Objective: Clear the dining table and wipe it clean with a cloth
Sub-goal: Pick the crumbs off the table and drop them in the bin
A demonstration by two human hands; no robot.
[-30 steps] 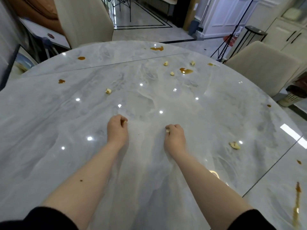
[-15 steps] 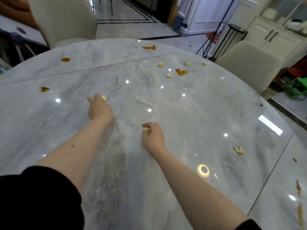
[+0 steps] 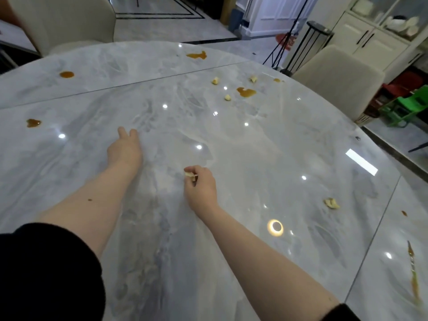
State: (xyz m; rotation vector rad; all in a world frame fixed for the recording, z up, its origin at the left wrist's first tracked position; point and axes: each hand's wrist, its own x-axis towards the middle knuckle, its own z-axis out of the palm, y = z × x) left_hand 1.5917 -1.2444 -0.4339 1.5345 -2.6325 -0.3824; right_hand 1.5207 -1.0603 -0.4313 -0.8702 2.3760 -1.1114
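Marble-look round table (image 3: 266,158) fills most of the view, glossy grey-white top with seam lines and ceiling-light reflections. Two beige upholstered chairs: one at the far left edge (image 3: 69,22), one at the far right (image 3: 335,82). Green plastic stool (image 3: 407,105) on the floor beyond the right chair, white cabinets (image 3: 375,40) behind it. Both forearms reach out over the table, black sleeves pushed up. Left hand (image 3: 125,149) lies low on the table left of centre, fingers extended forward and slightly apart, holding nothing visible; cannot tell if anything is under the palm. Right hand (image 3: 201,184) sits near centre, fingers curled and clamped on a small pale food scrap (image 3: 188,174) pinched at the tips. Brown sauce spills on the table: far edge (image 3: 196,55), far left (image 3: 66,74), left (image 3: 33,122), far right of centre (image 3: 246,92), plus a long streak near the right edge (image 3: 414,274). Loose pale food scraps: three in a cluster around the far-right spill (image 3: 227,97), (image 3: 215,81), (image 3: 253,79), and one larger piece (image 3: 331,203) well apart to the right of the right hand. No cloth in view.
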